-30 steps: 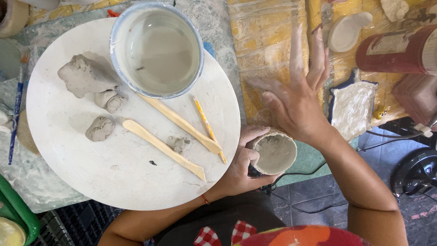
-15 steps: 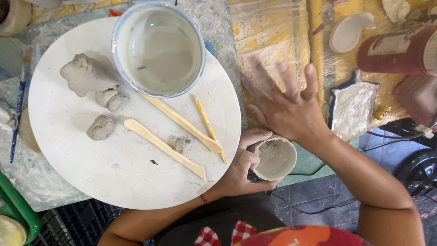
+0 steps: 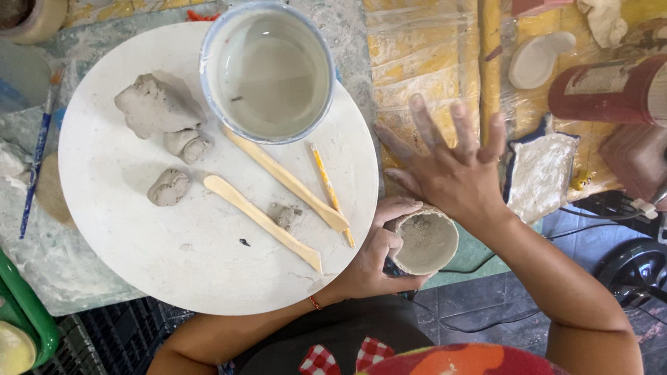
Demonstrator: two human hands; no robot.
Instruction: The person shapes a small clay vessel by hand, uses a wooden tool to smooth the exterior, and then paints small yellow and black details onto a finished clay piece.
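Presently, left hand (image 3: 372, 260) grips small clay cup (image 3: 425, 242); right hand (image 3: 448, 170), fingers spread (empty), rests against its rim.

From my remote view, both forearms are bare to the elbow, with no sleeves in sight. A thin red string bracelet (image 3: 316, 303) circles the left wrist. Grey clay dust smears the fingers of the left hand (image 3: 375, 260) and right hand (image 3: 451, 173). Below, I see a dark garment (image 3: 347, 333), a red-and-white checked cloth (image 3: 340, 357) and a bright red-orange patterned fabric (image 3: 465, 361).
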